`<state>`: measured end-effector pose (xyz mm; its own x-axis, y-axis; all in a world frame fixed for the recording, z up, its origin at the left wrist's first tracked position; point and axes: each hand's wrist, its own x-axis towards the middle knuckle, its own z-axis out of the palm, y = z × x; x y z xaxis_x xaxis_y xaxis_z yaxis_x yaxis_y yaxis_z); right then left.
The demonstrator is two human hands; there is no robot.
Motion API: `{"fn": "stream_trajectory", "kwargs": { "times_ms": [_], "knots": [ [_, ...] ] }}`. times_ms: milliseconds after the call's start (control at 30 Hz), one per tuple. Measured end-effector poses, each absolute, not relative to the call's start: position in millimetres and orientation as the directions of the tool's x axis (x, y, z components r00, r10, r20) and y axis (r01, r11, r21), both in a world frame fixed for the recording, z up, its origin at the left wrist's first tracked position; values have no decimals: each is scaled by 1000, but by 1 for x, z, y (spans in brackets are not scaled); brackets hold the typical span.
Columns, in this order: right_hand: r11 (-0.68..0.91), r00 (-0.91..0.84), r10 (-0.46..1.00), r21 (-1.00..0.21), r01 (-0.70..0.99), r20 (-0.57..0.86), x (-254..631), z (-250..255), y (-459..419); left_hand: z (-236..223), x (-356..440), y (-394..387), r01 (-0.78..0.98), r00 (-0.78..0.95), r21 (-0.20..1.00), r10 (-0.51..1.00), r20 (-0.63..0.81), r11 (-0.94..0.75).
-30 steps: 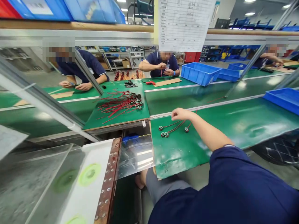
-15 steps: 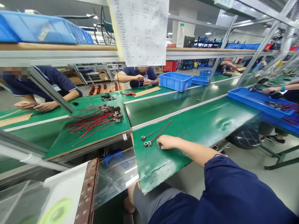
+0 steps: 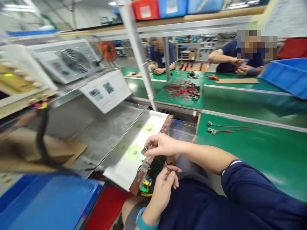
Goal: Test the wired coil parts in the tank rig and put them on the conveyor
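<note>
Three red-wired ring components (image 3: 209, 123) remain on the green counter (image 3: 254, 156) now that my right fingers (image 3: 153, 151) have lifted away a fourth ring component (image 3: 144, 151), pinched near the white plate (image 3: 123, 171), my left fingers (image 3: 170, 177) closed on its red leads (image 3: 160, 161).

At right, the green tabletop (image 3: 251, 156) is smooth and glossy. The blue crate (image 3: 287, 78), upper right, looks like smooth plastic; the strip (image 3: 237, 80) beside it is matt cardboard. Left of centre, the grey metal surface (image 3: 105, 131) is dull and blotchy. The navy shirt (image 3: 196, 207), lower right, is matt cloth. The thin wire (image 3: 161, 161) near the centre looks plastic-coated.
</note>
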<state>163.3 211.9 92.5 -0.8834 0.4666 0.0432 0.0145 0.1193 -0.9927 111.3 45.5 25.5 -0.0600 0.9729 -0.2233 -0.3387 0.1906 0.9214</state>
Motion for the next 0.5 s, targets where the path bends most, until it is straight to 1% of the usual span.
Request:
{"fn": "stream_trajectory", "kwargs": {
  "times_ms": [33, 100, 133, 200, 233, 267, 300, 400, 500],
  "knots": [
    [161, -860, 508, -986, 50, 39, 140, 82, 215, 26, 110, 43, -405, -84, 891, 962, -260, 205],
    [270, -817, 576, -943, 193, -3, 96, 59, 222, 26, 100, 31, -521, -134, 825, 934, -330, 217],
    [346, -807, 590, -892, 292, -35, 77, 47, 226, 25, 93, 23, -560, -155, 800, 921, -359, 217],
    [500, -801, 589, -728, 468, -110, 45, 27, 230, 22, 77, 7, -597, -175, 767, 895, -411, 235],
    [556, -800, 581, -645, 525, -150, 32, 19, 231, 20, 68, 0, -601, -185, 759, 881, -436, 249],
    [590, -797, 574, -580, 562, -188, 22, 11, 230, 19, 59, -6, -599, -202, 758, 867, -455, 259],
    [605, -793, 568, -541, 584, -221, 13, 5, 228, 18, 52, -10, -590, -226, 764, 855, -467, 262],
    [613, -784, 556, -501, 611, -276, -3, -7, 220, 16, 33, -15, -564, -326, 792, 819, -472, 232],
    [651, -795, 531, -459, 604, -294, -12, -13, 215, 14, 19, -10, -569, -405, 800, 782, -475, 191]
  ]
}}
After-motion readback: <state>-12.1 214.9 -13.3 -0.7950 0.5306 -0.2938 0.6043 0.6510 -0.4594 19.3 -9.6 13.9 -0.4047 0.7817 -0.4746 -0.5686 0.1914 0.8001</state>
